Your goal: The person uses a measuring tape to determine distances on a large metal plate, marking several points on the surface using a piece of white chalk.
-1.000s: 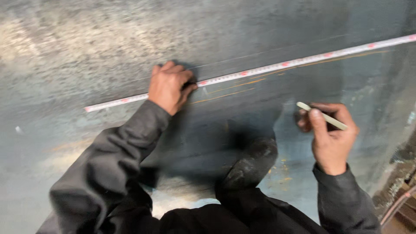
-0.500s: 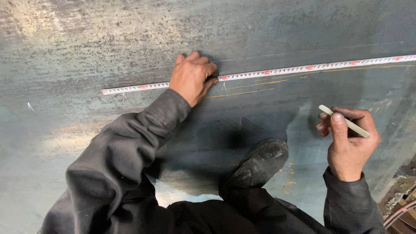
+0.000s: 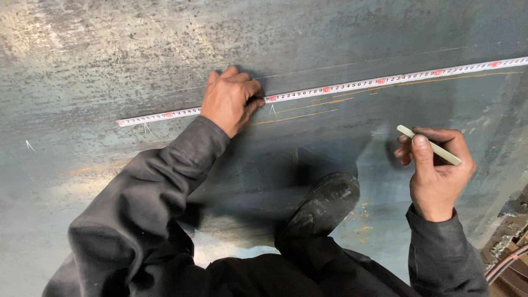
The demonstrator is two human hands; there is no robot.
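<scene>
A white measuring tape [image 3: 352, 85] lies stretched across a large dark steel plate [image 3: 330, 33], running from left to the upper right. My left hand [image 3: 230, 99] presses flat on the tape near its left part, fingers closed over it. My right hand [image 3: 437, 168] hovers lower right, pinching a pale flat marking stick [image 3: 429, 145] between thumb and fingers, its tip pointing up-left and clear of the plate. Small white tick marks sit under the tape near my left hand.
My dark shoe [image 3: 324, 206] rests on the plate between my arms, with my dark trouser leg below it. Faint orange lines run under the tape. The plate's edge, rusty debris and a hose [image 3: 509, 264] lie at the lower right.
The view has shifted, so the tape and my left hand sit lower and more central. My left hand stays on the tape. My right hand keeps the marking stick, slightly further right.
</scene>
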